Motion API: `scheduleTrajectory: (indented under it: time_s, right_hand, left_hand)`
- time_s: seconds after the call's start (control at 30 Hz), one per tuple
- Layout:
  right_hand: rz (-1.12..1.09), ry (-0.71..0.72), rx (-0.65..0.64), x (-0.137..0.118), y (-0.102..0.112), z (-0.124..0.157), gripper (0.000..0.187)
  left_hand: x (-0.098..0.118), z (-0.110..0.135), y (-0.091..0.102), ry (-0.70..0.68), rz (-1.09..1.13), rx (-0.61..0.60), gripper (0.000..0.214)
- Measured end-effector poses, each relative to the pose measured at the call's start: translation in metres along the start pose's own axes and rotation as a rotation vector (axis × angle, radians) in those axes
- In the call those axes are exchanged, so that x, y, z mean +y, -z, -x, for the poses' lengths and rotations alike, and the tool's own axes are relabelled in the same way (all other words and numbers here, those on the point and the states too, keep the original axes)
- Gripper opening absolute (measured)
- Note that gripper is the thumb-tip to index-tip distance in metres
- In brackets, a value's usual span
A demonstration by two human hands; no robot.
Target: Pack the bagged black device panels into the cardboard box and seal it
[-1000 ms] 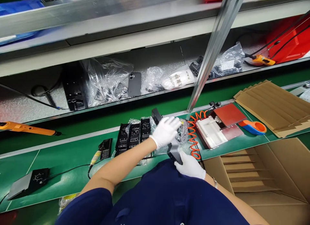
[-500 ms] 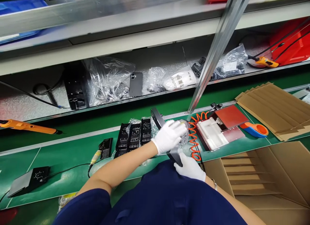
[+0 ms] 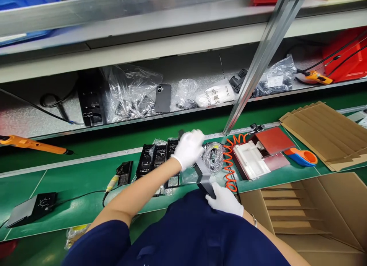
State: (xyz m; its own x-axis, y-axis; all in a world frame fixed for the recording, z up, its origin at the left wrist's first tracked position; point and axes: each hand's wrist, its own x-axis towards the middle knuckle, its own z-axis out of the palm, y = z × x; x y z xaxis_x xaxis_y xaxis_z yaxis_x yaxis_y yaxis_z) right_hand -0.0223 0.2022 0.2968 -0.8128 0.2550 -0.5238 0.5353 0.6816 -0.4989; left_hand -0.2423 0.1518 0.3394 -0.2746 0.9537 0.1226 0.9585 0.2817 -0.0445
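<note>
A long dark grey angled housing (image 3: 204,173) is held at a slant over the green bench, close to my body. My right hand (image 3: 225,199), in a white glove, grips its lower end. Across its upper part lies my gloved left hand (image 3: 189,148), fingers together and curled over it; the far tip shows just beyond the hand. Right beside the housing is a coiled bundle in clear plastic wrap (image 3: 213,157). Black moulded trays (image 3: 151,161), partly covered by clear film, stand in a row left of my left hand.
An orange coiled air hose (image 3: 229,164) runs beside a white-and-red fixture (image 3: 254,159). A blue-orange tape ring (image 3: 302,157), cardboard sheets (image 3: 323,128) and an open carton (image 3: 338,205) are at right. An orange electric screwdriver (image 3: 34,144) hangs left. A phone (image 3: 163,98) rests on the shelf.
My left hand has moved left and up along the housing, its fingers now more curled. This uncovers the housing's middle and the wrapped bundle. My right hand keeps its grip on the lower end.
</note>
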Motion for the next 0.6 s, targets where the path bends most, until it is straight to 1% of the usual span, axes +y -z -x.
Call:
scheduleTrajectory:
  time_s: [0.03, 0.07, 0.1, 0.17, 0.2, 0.23, 0.27, 0.33, 0.37, 0.4, 0.47, 0.5, 0.53, 0.6]
  right_hand:
    - [0.002, -0.001, -0.011, -0.0004, 0.0006, 0.0001, 0.032]
    - [0.005, -0.007, -0.019, -0.0009, 0.0013, 0.0002, 0.032]
    - [0.009, -0.017, -0.019, -0.0014, 0.002, 0.0003, 0.032]
    - [0.01, -0.034, -0.019, -0.002, 0.0029, 0.0008, 0.031]
    - [0.006, -0.033, -0.019, -0.002, 0.003, 0.001, 0.03]
    - [0.001, -0.03, -0.02, -0.0018, 0.0028, 0.0011, 0.03]
    - [-0.003, -0.025, -0.019, -0.0014, 0.0025, 0.0011, 0.031]
    - [-0.001, -0.021, -0.011, -0.0003, 0.0016, 0.001, 0.031]
    - [0.006, -0.024, -0.009, 0.0001, 0.0013, 0.0011, 0.032]
    - [0.017, -0.027, -0.01, 0.0002, 0.0012, 0.0011, 0.032]
    - [0.035, -0.029, -0.015, -0.0002, 0.0015, 0.0015, 0.031]
    - [0.038, -0.026, -0.02, -0.0007, 0.0021, 0.0016, 0.031]
    - [0.038, -0.02, -0.024, -0.0012, 0.0028, 0.0017, 0.031]
    - [0.033, -0.009, -0.028, -0.0023, 0.0046, 0.0018, 0.032]
  left_hand:
    - [0.0009, 0.0006, 0.0, -0.156, 0.043, -0.001, 0.035]
    - [0.0009, 0.001, -0.0002, -0.282, 0.07, -0.013, 0.038]
    - [0.0, 0.0013, -0.0007, -0.202, 0.053, -0.017, 0.035]
    - [-0.0031, 0.0017, -0.0023, 0.027, -0.002, 0.006, 0.035]
    - [-0.0038, 0.0022, -0.0033, 0.16, -0.03, 0.038, 0.036]
    - [-0.0033, 0.0028, -0.0043, 0.181, -0.04, 0.053, 0.035]
    - [-0.0017, 0.0035, -0.0051, 0.079, -0.029, 0.043, 0.032]
    - [0.0018, 0.0044, -0.0058, -0.217, 0.026, 0.012, 0.031]
    - [0.0023, 0.0043, -0.0055, -0.284, 0.043, 0.003, 0.032]
    - [0.0015, 0.0037, -0.0049, -0.175, 0.033, 0.0, 0.03]
    - [-0.0017, 0.0021, -0.0031, 0.129, -0.035, 0.014, 0.032]
    - [-0.0028, 0.0015, -0.0024, 0.205, -0.058, 0.034, 0.035]
    - [-0.0031, 0.001, -0.0019, 0.153, -0.052, 0.028, 0.033]
    - [-0.0024, 0.0007, -0.0015, -0.141, 0.016, -0.013, 0.031]
